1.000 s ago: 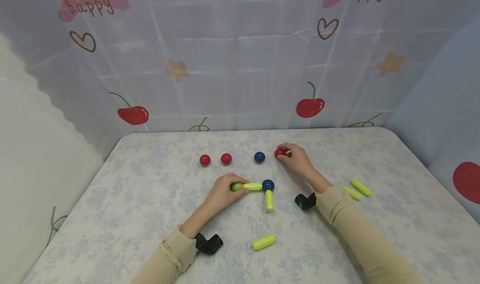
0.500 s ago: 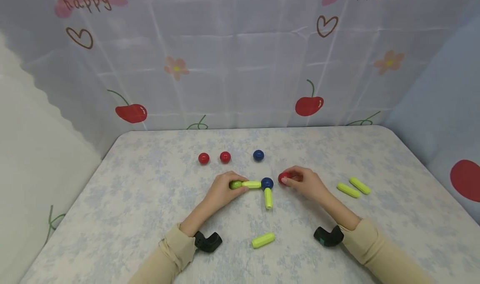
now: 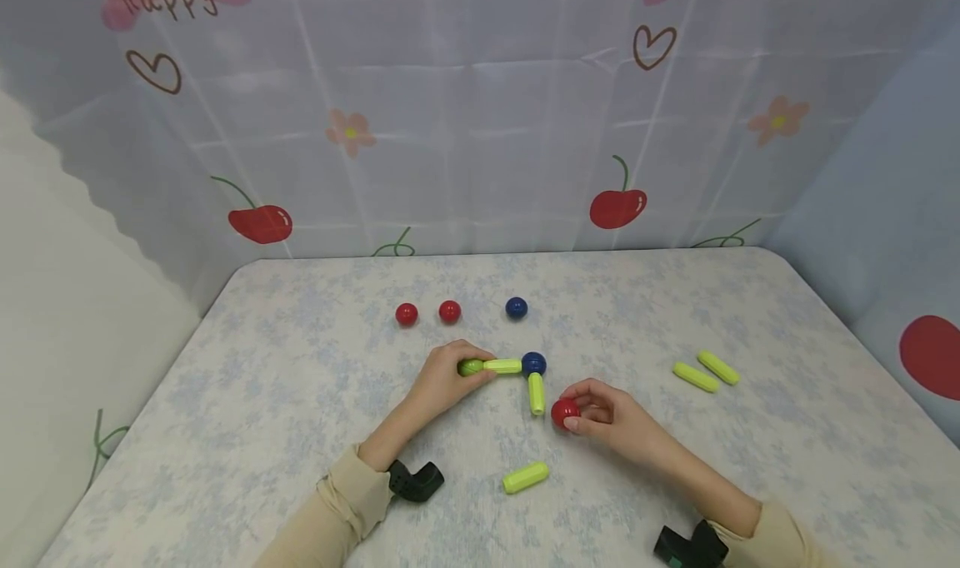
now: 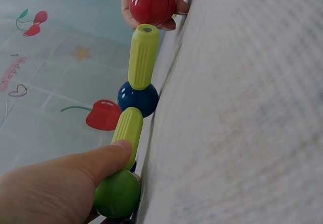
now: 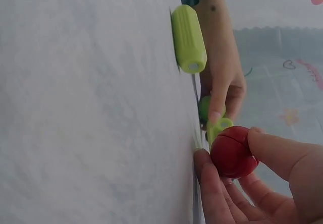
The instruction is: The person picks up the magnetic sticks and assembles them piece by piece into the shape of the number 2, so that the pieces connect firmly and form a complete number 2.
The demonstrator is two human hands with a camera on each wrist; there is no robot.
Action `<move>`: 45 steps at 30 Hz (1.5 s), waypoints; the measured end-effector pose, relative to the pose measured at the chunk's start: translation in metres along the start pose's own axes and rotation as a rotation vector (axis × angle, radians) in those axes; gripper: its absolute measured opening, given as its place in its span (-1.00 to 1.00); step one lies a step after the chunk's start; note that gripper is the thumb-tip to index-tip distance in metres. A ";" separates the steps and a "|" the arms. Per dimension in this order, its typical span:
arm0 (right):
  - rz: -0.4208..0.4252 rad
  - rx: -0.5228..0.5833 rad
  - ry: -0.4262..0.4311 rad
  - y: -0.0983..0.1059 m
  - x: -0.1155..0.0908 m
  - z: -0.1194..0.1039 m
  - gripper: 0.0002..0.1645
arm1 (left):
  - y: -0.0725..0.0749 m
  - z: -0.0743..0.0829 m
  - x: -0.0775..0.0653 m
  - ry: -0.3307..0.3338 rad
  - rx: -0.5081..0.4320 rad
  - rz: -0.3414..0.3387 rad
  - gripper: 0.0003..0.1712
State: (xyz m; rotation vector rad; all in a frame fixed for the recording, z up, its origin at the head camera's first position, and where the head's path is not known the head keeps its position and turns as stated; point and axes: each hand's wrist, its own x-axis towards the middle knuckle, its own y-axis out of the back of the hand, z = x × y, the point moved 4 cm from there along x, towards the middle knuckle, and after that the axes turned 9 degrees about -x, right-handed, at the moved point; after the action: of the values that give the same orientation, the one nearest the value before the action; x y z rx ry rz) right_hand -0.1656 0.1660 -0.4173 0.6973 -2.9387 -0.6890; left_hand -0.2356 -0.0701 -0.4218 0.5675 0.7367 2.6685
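Note:
My left hand (image 3: 444,378) grips the joined pieces at their left end, thumb on the yellow-green rod (image 4: 127,128) beside the green ball (image 4: 118,196). That rod runs right to a blue ball (image 3: 533,364), from which a second yellow-green rod (image 3: 536,394) points toward me. In my right hand (image 3: 617,418) a red ball (image 3: 565,413) is pinched between thumb and fingers. It sits just right of the second rod's free end, and whether they touch I cannot tell. The right wrist view shows the red ball (image 5: 233,152) close up.
Two red balls (image 3: 407,315) and a blue ball (image 3: 516,307) lie toward the back of the table (image 3: 315,301). One loose yellow-green rod (image 3: 526,477) lies in front of the joined pieces. A pair of rods (image 3: 695,376) rests at the right.
My right hand has brought the red ball from the back of the table toward me, near the second rod's free end. The left hand keeps its grip in place.

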 end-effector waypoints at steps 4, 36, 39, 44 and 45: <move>-0.032 0.011 0.054 -0.010 -0.005 -0.004 -0.38 | 0.000 0.001 0.000 0.005 -0.001 0.001 -0.78; 0.062 -0.178 0.146 -0.028 0.001 -0.007 -0.56 | 0.002 0.002 0.001 0.016 -0.013 -0.001 -0.79; 0.076 -0.229 0.167 -0.028 0.000 -0.007 -0.57 | 0.003 0.002 0.001 0.012 -0.014 -0.005 -0.80; 0.094 -0.260 0.197 -0.029 0.000 -0.007 -0.58 | 0.004 0.002 0.002 0.013 -0.009 -0.016 -0.80; 0.095 -0.260 0.201 -0.029 0.000 -0.007 -0.58 | 0.004 0.003 0.002 0.013 -0.007 -0.018 -0.80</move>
State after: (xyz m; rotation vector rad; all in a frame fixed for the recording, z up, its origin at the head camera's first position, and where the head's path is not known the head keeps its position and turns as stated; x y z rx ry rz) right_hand -0.1528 0.1403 -0.4237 0.5626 -2.6179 -0.9107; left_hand -0.2364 -0.0714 -0.4172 0.5390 0.7318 2.6598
